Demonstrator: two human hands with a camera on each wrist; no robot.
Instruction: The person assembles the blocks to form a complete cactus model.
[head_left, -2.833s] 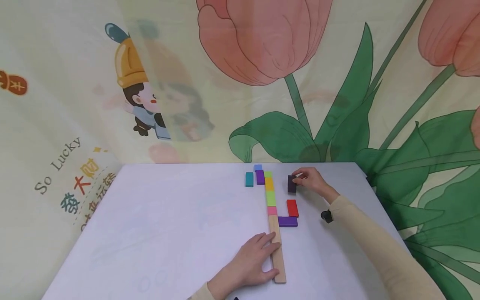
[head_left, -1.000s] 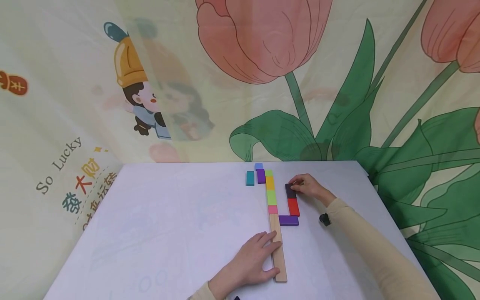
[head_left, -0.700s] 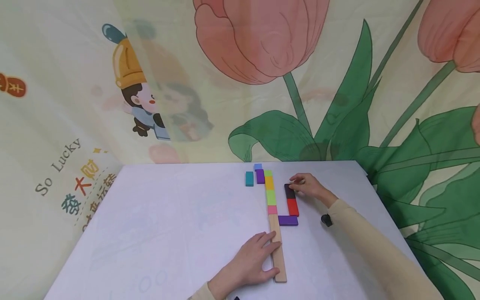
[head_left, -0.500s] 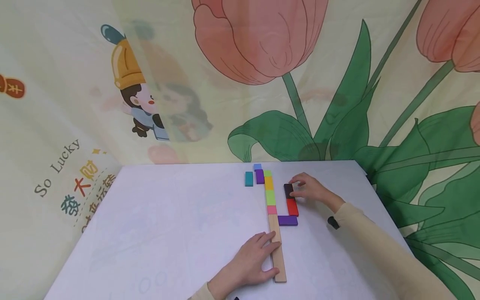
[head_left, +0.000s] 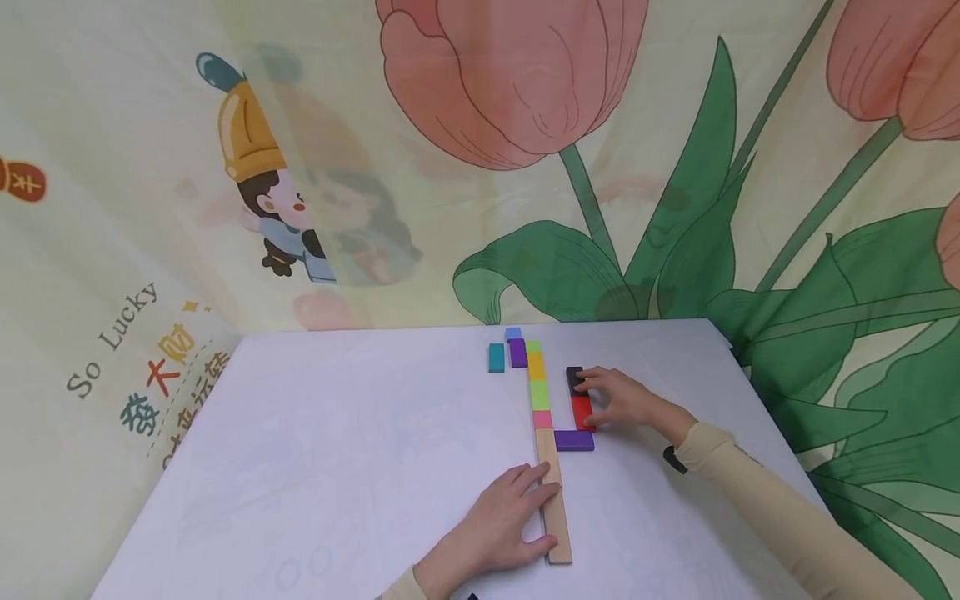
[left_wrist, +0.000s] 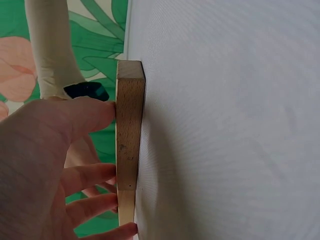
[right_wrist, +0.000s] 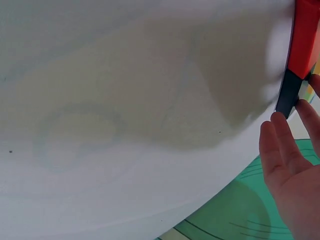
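In the head view my left hand (head_left: 498, 521) rests with spread fingers on natural wood blocks (head_left: 558, 529) laid end to end. The left wrist view shows its fingertips along the upper face of the wood (left_wrist: 130, 135). My right hand (head_left: 637, 404) lies over a black block (head_left: 573, 372) and a red block (head_left: 578, 408), fingertips on the black one and thumb at the red one's near end. Those two meet end to end in the right wrist view, where the red block (right_wrist: 302, 40) adjoins the black block (right_wrist: 287, 95). A purple block (head_left: 574, 441) sits crosswise at the red one's near end.
Beyond the wood, the row continues with a pink block (head_left: 543, 419), a green block (head_left: 540, 396), an orange block (head_left: 536, 367) and another green block (head_left: 533, 346). Left of it are a purple block (head_left: 518, 353), a blue block (head_left: 513, 334) and a teal block (head_left: 497, 358).
My right hand has brought the black block nearer, against the red block's far end. It has since loosened its pinch, and its thumb has moved down to the red block. The left hand stays put.
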